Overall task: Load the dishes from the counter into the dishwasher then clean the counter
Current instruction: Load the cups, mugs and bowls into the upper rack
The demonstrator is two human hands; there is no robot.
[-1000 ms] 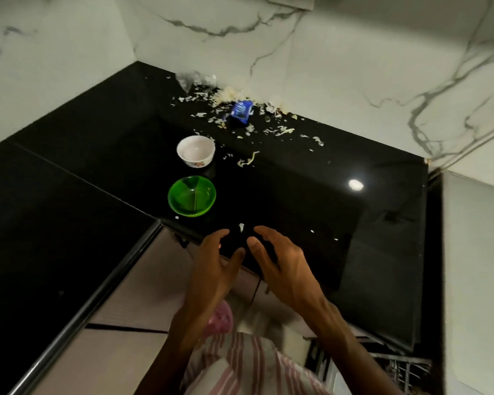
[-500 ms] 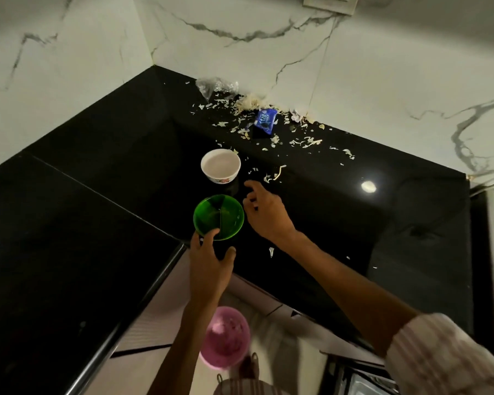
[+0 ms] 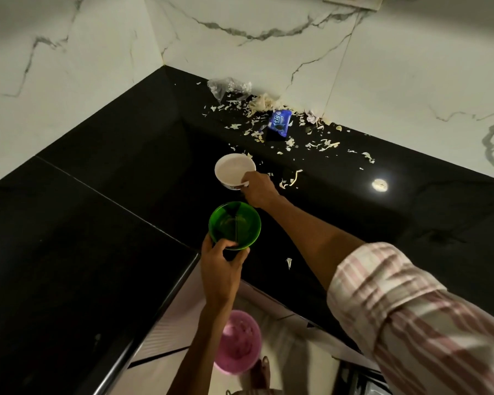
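A green plastic bowl (image 3: 234,225) sits near the inner corner of the black counter (image 3: 111,212). My left hand (image 3: 221,265) grips its near rim, thumb over the edge. Behind it stands a white bowl (image 3: 232,170) with a red-patterned base. My right hand (image 3: 258,189) pinches that bowl's right rim, the arm reaching across the counter. Both bowls look empty.
Pale vegetable scraps (image 3: 290,138) lie scattered along the back wall, with a blue snack wrapper (image 3: 281,122) and a crumpled clear plastic bag (image 3: 228,88). One scrap (image 3: 289,262) lies near the front edge. A pink bucket (image 3: 237,342) stands on the floor below.
Both hands reached forward from the counter's edge. The left hand has closed on the green bowl's rim; the right hand moved past it and took the white bowl's rim.
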